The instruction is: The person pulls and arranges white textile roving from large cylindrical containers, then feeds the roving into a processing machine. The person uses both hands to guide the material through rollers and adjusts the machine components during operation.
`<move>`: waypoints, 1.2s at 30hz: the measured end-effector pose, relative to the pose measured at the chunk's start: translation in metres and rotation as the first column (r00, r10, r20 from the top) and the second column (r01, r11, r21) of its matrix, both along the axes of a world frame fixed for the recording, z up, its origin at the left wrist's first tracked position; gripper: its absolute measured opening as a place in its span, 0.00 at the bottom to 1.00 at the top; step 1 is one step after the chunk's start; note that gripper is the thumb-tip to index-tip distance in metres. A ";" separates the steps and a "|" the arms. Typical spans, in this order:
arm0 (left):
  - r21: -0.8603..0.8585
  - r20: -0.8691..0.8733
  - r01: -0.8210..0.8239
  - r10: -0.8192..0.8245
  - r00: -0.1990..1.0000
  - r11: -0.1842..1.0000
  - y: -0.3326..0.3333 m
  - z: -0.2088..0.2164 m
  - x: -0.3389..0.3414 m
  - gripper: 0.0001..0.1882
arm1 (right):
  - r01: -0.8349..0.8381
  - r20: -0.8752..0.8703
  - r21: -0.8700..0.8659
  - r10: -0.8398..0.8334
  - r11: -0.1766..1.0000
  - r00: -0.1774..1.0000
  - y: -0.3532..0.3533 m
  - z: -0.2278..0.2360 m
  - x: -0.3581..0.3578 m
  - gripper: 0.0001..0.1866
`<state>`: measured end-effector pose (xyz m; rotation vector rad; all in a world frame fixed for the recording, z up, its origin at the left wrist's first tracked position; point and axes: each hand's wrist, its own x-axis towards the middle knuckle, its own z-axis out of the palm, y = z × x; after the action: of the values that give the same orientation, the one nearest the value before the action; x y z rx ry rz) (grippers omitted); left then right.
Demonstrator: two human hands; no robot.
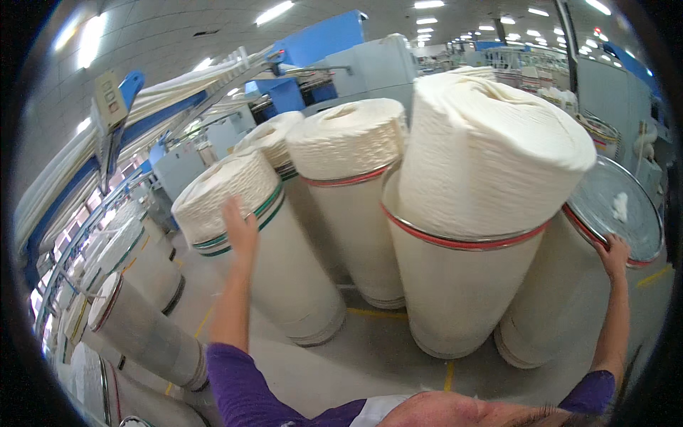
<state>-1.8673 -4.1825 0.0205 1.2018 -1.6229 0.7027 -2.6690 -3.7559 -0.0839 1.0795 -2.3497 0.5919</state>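
My left hand (240, 231) has its fingers stretched out in front of a green-rimmed sliver can (288, 270); I cannot tell whether it touches. White coiled sliver (229, 192) rises above that can's rim. At the right, my right hand (613, 255) is closed on the red rim of another sliver can (558, 295). Inside that rim a grey-blue round plate (617, 206) shows, with a scrap of white fibre (620, 208) on it. Between my arms stands a large red-rimmed can (462, 292), its tall stack of sliver (491, 156) leaning to the right.
Behind are another red-rimmed can (356, 228) full of sliver and a further sliver coil (274, 132). More cans (146, 324) line the left side under a blue-railed machine (135, 114) carrying white strands. Yellow lines (449, 373) mark the grey floor.
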 end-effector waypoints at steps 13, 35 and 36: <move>0.857 -0.487 0.397 -0.262 0.833 -0.329 0.317 -0.470 -0.546 0.25 | -0.269 -0.163 0.055 0.274 0.962 0.948 -0.023 -0.019 -0.141 0.18; 0.339 -0.928 0.857 -0.008 0.371 0.387 0.130 -0.326 -1.224 0.40 | -0.607 -0.237 0.003 0.590 0.794 0.771 -0.162 -0.016 -0.571 0.21; 0.314 -0.930 0.866 -0.059 0.363 0.389 0.116 -0.322 -1.242 0.39 | -0.624 -0.245 -0.026 0.600 0.781 0.761 -0.177 -0.013 -0.594 0.21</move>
<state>-3.1098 -4.0664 -0.3012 1.1210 -1.2853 -1.1469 -3.2634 -3.9328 -0.0968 1.7817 -1.7153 0.7623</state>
